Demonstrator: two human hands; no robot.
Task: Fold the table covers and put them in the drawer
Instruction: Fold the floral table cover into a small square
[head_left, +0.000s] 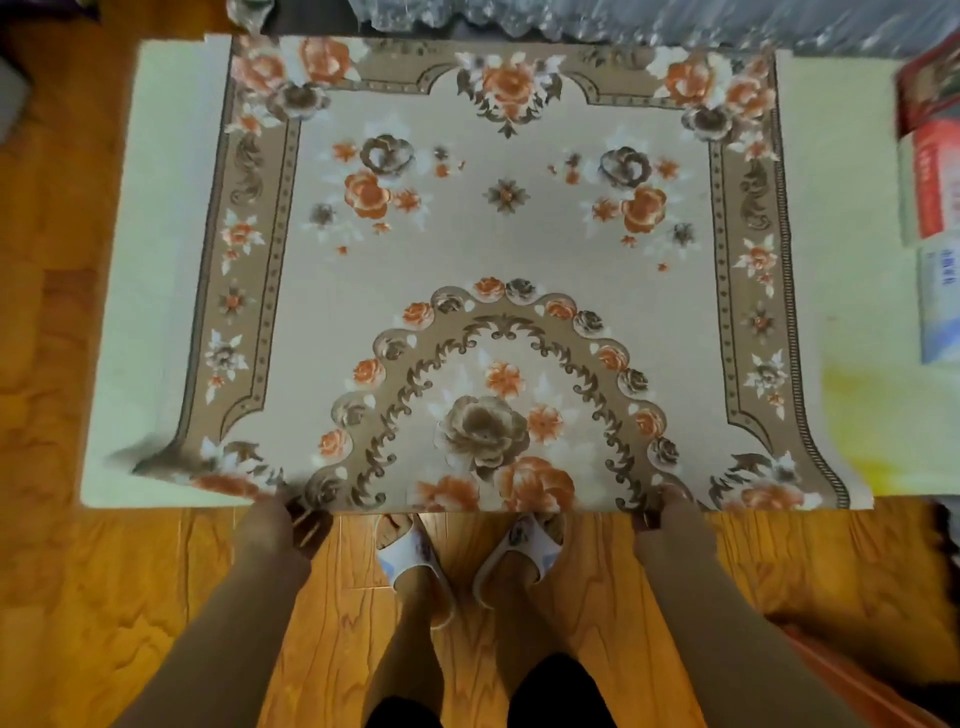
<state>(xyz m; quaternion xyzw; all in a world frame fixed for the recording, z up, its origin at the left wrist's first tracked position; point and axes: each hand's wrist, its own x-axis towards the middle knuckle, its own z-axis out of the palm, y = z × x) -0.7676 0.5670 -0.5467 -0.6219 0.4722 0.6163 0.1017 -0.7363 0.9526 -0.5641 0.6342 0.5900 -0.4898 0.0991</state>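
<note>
A beige table cover (498, 234) printed with orange and brown flowers lies spread flat over a white table (156, 260). Its near edge hangs at the table's front edge. My left hand (280, 519) grips that near edge left of centre, fingers curled round the cloth. My right hand (667, 512) grips the same edge right of centre. The near left corner of the cover looks blurred. No drawer is in view.
Boxes in red, white and blue (932, 182) stand along the table's right side. Clear plastic wrapping (623, 21) lies behind the table. A wooden floor (78, 597) surrounds it, and my feet in white slippers (415, 556) stand at the front edge.
</note>
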